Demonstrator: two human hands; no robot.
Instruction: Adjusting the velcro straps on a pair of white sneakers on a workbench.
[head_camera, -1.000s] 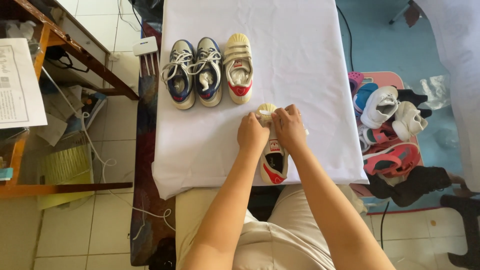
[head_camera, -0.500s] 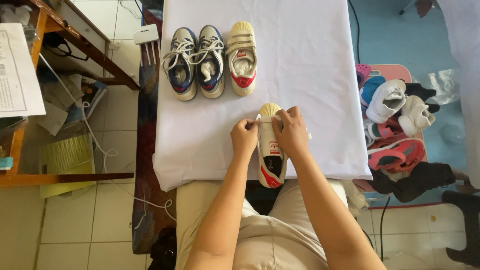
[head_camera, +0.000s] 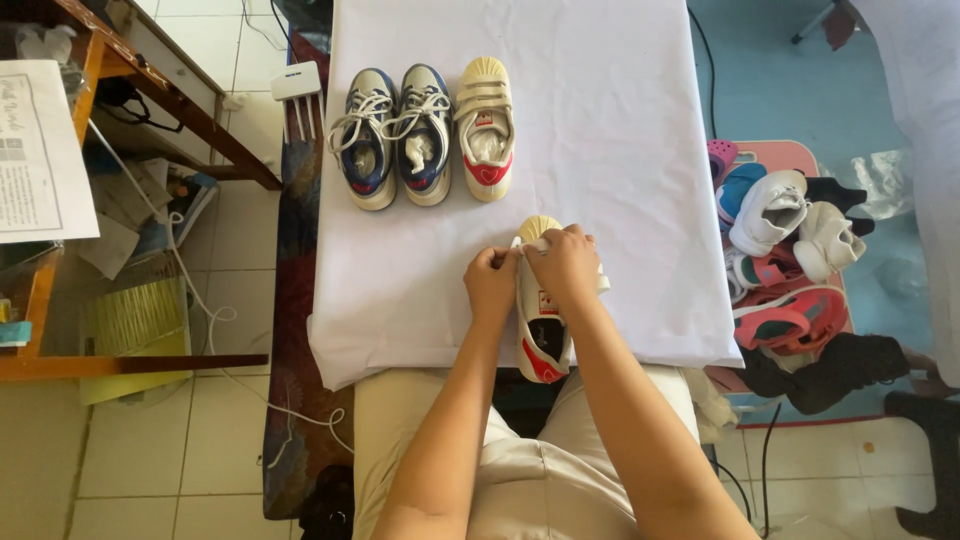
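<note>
Both forearms extend forward, wrists bent. Left hand (head_camera: 491, 283) and right hand (head_camera: 563, 265) pinch a strap on the cream shoe (head_camera: 542, 330), fingers curled tight.

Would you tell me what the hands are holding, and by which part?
Both the left hand and right hand grip the cream shoe near its toe end, seemingly at a strap; fingers hide the exact hold.

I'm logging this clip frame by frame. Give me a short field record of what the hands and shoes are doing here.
surface: table with white cloth
left hand: on the strap shoe's left side
right hand: over its straps
held item: cream strap shoe, red heel towards the person
back row: two blue laced sneakers, matching strap shoe
right floor: pile of shoes
</note>
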